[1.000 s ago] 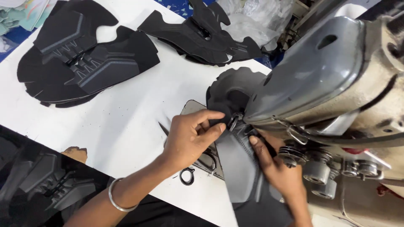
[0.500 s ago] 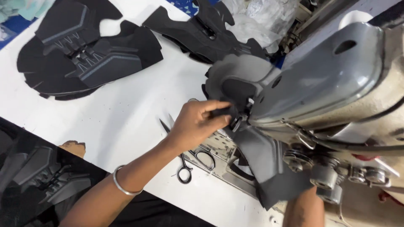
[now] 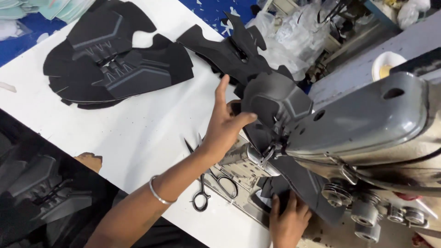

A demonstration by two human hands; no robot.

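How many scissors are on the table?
1. The scissors lie on the white table, just below the left hand's wrist, beside the sewing machine. More could be hidden under the black pieces.

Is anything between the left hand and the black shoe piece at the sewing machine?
Nothing visible. The left hand already lies against the black shoe piece where it curls up beside the grey sewing machine. The right hand presses the piece's lower part. The scissors lie on the table, below the left wrist.
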